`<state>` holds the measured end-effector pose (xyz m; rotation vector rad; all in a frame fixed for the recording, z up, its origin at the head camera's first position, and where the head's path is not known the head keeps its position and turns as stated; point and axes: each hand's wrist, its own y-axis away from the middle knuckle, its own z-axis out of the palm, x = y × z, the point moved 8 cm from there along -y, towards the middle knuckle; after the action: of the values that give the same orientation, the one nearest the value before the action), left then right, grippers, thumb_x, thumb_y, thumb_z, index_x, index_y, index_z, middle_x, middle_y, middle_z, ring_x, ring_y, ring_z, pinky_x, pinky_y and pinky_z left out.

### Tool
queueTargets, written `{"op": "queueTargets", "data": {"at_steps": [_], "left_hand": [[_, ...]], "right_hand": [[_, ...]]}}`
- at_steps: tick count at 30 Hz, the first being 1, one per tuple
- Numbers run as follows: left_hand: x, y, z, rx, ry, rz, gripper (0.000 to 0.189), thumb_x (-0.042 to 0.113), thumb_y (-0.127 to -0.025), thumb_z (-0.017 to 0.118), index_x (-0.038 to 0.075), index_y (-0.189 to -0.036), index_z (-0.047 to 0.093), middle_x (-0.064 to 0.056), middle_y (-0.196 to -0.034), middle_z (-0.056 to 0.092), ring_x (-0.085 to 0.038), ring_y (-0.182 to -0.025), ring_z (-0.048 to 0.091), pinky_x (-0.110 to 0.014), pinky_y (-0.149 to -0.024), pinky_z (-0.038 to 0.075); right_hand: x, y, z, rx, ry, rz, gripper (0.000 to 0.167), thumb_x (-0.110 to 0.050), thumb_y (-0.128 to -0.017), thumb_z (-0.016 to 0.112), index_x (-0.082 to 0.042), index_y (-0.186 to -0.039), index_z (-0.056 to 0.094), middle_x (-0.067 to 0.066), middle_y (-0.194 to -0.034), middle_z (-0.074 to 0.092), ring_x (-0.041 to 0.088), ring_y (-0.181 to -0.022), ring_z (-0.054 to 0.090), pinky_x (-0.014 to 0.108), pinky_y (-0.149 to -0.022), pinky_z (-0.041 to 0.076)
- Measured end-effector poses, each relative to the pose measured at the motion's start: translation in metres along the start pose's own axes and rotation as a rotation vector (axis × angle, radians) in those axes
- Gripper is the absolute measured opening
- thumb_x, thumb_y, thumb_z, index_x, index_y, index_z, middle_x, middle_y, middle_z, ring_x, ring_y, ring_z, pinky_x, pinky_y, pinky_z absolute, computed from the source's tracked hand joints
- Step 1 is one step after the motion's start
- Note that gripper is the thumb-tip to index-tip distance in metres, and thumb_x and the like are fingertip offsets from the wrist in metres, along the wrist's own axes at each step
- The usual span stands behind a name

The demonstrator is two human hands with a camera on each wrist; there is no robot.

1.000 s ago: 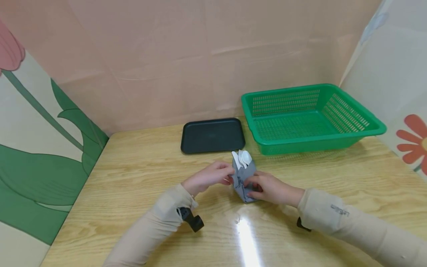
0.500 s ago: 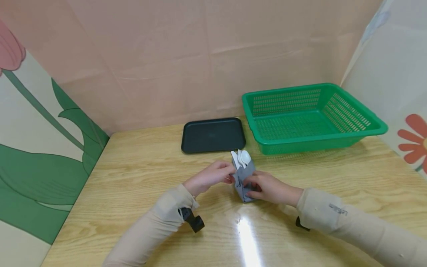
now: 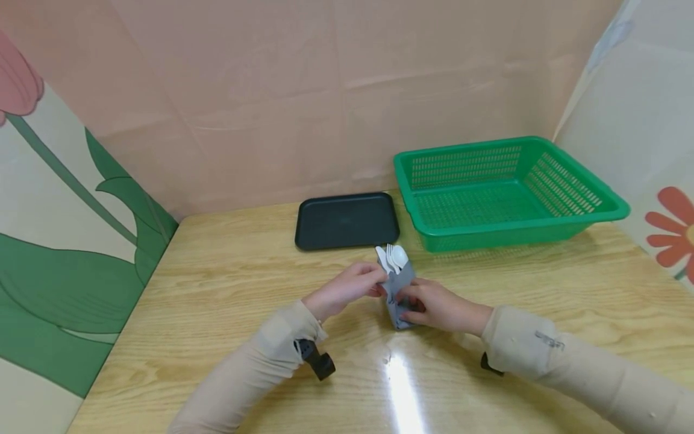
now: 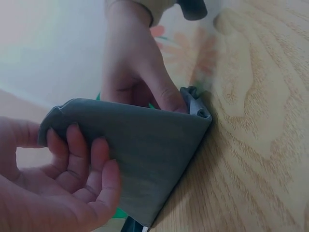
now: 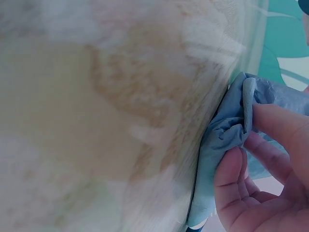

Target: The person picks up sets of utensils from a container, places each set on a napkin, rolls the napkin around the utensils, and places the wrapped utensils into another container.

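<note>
A grey cloth napkin (image 3: pixel 400 281) lies folded on the table around a white knife (image 3: pixel 382 258), fork (image 3: pixel 391 259) and spoon (image 3: pixel 400 255). Their tops stick out at its far end; the rest is covered. My left hand (image 3: pixel 346 290) pinches the napkin's left flap between thumb and fingers. In the left wrist view this flap (image 4: pixel 140 140) stands raised off the table as a sloping sheet. On the lower right part, my right hand (image 3: pixel 440 306) holds the cloth down. Bunched folds of napkin (image 5: pixel 229 130) lie between my right thumb and fingers in the right wrist view.
Just behind the napkin lies a black tray (image 3: pixel 347 221). A large green basket (image 3: pixel 504 232) with slotted sides stands at the back right. The wooden table (image 3: pixel 228 271) ends at a covered wall behind.
My left hand has moved slightly to the right, bringing the left flap further over the napkin. My right hand stays in the same place.
</note>
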<state>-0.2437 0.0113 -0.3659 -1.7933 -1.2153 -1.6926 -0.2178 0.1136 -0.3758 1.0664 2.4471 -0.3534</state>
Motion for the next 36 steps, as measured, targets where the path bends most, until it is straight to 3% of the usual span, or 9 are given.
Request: {"op": "queueTargets", "data": {"at_steps": [4, 11, 13, 22, 36], "left_hand": [[-0.0010, -0.0006, 0.0013, 0.004, 0.002, -0.005, 0.027, 0.015, -0.094, 0.041, -0.006, -0.098, 0.058, -0.004, -0.089, 0.060, -0.013, -0.089, 0.058, -0.030, -0.089, 0.049], [-0.0015, -0.0014, 0.0032, 0.005, 0.015, -0.007, 0.021, 0.014, -0.094, 0.041, 0.003, -0.088, 0.057, -0.002, -0.088, 0.059, -0.011, -0.087, 0.056, -0.030, -0.089, 0.049], [-0.0013, -0.0017, 0.0040, 0.003, 0.014, -0.007, 0.022, 0.014, -0.094, 0.041, 0.001, -0.089, 0.057, -0.001, -0.088, 0.058, -0.011, -0.086, 0.056, -0.031, -0.089, 0.049], [-0.0006, -0.0036, 0.0073, 0.006, 0.014, -0.009, 0.029, 0.016, -0.095, 0.041, -0.008, -0.101, 0.056, -0.020, -0.107, 0.060, -0.008, -0.085, 0.055, -0.030, -0.089, 0.049], [0.0015, -0.0051, 0.0102, 0.008, 0.025, -0.002, 0.025, 0.016, -0.095, 0.042, -0.004, -0.094, 0.056, -0.013, -0.102, 0.061, -0.007, -0.084, 0.056, -0.030, -0.090, 0.048]], "right_hand": [[0.0020, 0.0005, 0.0010, -0.005, -0.004, 0.015, 0.018, -0.009, -0.080, 0.071, -0.005, -0.095, 0.065, 0.003, -0.085, 0.059, 0.007, -0.072, 0.049, 0.018, -0.061, 0.041], [0.0058, 0.0008, 0.0029, -0.011, -0.009, 0.026, 0.017, -0.010, -0.080, 0.071, -0.006, -0.095, 0.065, 0.004, -0.089, 0.060, 0.007, -0.074, 0.049, 0.018, -0.062, 0.041], [0.0065, 0.0008, 0.0034, -0.014, -0.013, 0.029, 0.017, -0.010, -0.080, 0.071, -0.006, -0.096, 0.065, 0.004, -0.089, 0.060, 0.007, -0.074, 0.049, 0.018, -0.062, 0.041], [0.0077, 0.0004, 0.0028, -0.023, -0.038, 0.047, 0.017, -0.012, -0.081, 0.071, -0.006, -0.096, 0.064, 0.003, -0.091, 0.061, 0.008, -0.076, 0.050, 0.018, -0.064, 0.042], [0.0092, -0.0004, 0.0017, -0.003, -0.054, 0.040, 0.013, -0.013, -0.081, 0.070, -0.008, -0.089, 0.061, -0.001, -0.076, 0.057, 0.006, -0.069, 0.046, 0.018, -0.059, 0.039]]}}
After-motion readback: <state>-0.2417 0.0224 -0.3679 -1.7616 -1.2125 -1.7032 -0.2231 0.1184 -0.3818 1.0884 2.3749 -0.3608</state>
